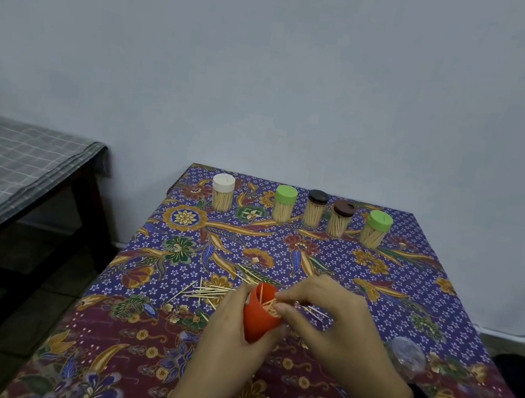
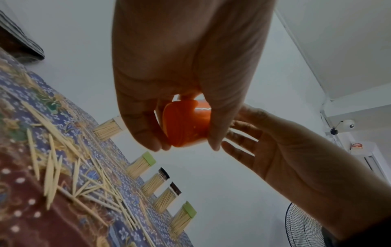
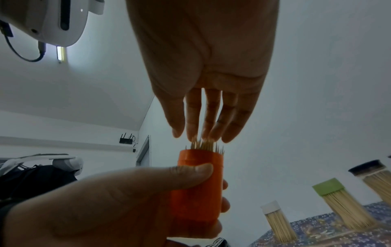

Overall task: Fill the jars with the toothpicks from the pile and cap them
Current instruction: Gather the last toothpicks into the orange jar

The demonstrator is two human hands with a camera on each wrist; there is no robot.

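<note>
Left hand (image 1: 229, 328) wraps the orange jar (image 1: 261, 313) from the head view, fingers curled round its smooth plastic wall, mouth tilted up and away from the person, long axis leaning toward the far row. Right hand (image 1: 333, 325) sits just right of the jar, fingertips bunched at the mouth on the toothpicks (image 1: 271, 304) sticking out. Beyond the jar, loose wooden toothpicks lie in a scattered pile (image 1: 204, 291) on the floral batik tablecloth (image 1: 181, 220). Far past it, five clear capped jars stand upright in a row: white-capped jar (image 1: 222, 192), green-capped jar (image 1: 284, 204), two dark-capped jars (image 1: 315, 208), another green one (image 1: 377, 229). No writing is readable.

Left wrist view: the left hand (image 2: 182, 66) grips the orange jar (image 2: 186, 123) seen bottom-on, the right hand (image 2: 275, 147) behind it with fingers spread. The pile (image 2: 63, 167) lies below on the cloth.

Right wrist view: the orange jar (image 3: 198, 187) stands nearly upright, a cylinder, pointed toothpick tips (image 3: 203, 144) bristling from its mouth. The right hand (image 3: 207, 83) hangs above, fingers straight and close together, tips touching the sticks. The left hand (image 3: 110, 203) clamps the jar, thumb across its wall.
</note>
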